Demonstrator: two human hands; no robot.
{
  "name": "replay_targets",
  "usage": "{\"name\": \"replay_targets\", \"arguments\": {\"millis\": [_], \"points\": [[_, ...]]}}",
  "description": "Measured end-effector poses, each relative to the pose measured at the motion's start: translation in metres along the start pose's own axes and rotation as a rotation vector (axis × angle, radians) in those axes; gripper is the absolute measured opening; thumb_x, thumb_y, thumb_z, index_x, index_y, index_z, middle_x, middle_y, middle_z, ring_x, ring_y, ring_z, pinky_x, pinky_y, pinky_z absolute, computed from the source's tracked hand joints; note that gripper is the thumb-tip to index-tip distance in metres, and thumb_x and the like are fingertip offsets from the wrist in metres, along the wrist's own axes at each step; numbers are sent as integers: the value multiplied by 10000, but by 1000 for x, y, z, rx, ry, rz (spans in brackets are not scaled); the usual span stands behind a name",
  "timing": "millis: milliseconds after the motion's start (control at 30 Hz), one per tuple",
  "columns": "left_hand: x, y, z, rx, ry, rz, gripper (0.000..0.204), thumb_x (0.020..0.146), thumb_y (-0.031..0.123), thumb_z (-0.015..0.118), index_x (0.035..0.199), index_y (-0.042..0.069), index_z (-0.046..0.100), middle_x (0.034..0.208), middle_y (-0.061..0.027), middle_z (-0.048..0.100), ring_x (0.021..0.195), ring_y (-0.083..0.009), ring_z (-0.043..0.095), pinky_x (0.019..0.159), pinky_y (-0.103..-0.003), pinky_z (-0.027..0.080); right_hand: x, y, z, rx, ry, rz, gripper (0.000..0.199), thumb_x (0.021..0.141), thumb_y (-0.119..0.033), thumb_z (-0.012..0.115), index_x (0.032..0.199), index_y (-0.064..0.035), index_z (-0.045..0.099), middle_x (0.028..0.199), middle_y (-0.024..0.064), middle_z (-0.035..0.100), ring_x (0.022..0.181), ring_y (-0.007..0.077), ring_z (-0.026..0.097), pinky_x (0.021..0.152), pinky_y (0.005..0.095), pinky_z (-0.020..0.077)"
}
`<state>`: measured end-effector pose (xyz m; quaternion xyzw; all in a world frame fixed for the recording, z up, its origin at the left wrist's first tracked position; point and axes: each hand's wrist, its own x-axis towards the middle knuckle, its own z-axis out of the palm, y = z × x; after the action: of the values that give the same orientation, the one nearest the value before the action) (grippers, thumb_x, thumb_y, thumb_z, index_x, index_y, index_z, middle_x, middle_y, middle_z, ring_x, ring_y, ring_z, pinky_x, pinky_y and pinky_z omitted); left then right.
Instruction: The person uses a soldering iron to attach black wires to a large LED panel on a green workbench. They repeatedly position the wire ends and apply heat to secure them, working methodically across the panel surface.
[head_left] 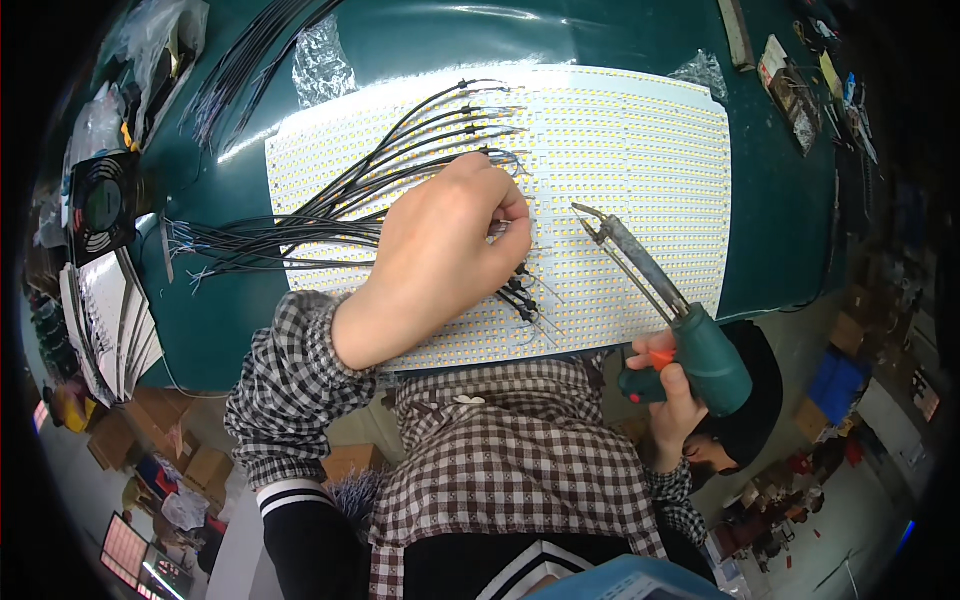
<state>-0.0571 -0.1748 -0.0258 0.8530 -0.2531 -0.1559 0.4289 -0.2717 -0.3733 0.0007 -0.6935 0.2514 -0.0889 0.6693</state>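
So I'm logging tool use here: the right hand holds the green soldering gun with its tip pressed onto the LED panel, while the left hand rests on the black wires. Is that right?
Not quite. In the head view the soldering gun in the right hand is lifted, its tip clear of the LED panel, not pressed onto it. The left hand does rest on the black wires.

Quick count: two hands in view, left one point(440, 250) and right one point(668, 385). One green soldering gun point(680, 330). One big white LED panel point(620, 160). One small black fan point(100, 205). Black wires point(330, 200): too many, too overlapped to count.
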Motion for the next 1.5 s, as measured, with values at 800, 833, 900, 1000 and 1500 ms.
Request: {"name": "replay_targets", "arguments": {"millis": [800, 833, 900, 1000, 1500], "points": [[2, -5, 5, 18, 32, 65, 91, 739, 65, 695, 769, 24, 620, 783, -100, 598, 686, -269, 623, 594, -371, 490, -7, 4, -1, -193, -80, 61, 302, 916, -188, 643, 1033, 90, 625, 900, 155, 668, 815, 238, 654, 774, 356, 541], [3, -6, 5, 27, 37, 72, 92, 734, 54, 698, 776, 17, 626, 779, -90, 602, 671, -242, 628, 582, -343, 489, -7, 4, -2, -213, -89, 53, 296, 917, -187, 643, 1025, 88, 629, 900, 154, 669, 818, 237, 653, 779, 355, 535], [2, -5, 4, 24, 31, 76, 91, 734, 56, 698, 775, 17, 625, 781, -91, 602, 670, -244, 626, 581, -345, 488, -6, 3, -2, -225, -105, 36, 286, 920, -181, 640, 1026, 85, 630, 899, 151, 672, 823, 236, 653, 783, 356, 532], [3, -5, 3, 18, 29, 76, 89, 736, 57, 696, 773, 18, 625, 781, -90, 601, 668, -244, 623, 582, -345, 487, -7, 4, -2, -255, -106, 18, 277, 921, -176, 643, 1026, 80, 633, 900, 147, 676, 831, 235, 655, 788, 355, 532], [1, -6, 6, 36, 57, 85, 86, 737, 56, 699, 772, 25, 627, 775, -84, 600, 661, -237, 621, 585, -339, 493, -9, 2, 3, -217, -68, 74, 249, 923, -149, 638, 1032, 74, 637, 920, 144, 682, 852, 230, 659, 803, 352, 530]]}}
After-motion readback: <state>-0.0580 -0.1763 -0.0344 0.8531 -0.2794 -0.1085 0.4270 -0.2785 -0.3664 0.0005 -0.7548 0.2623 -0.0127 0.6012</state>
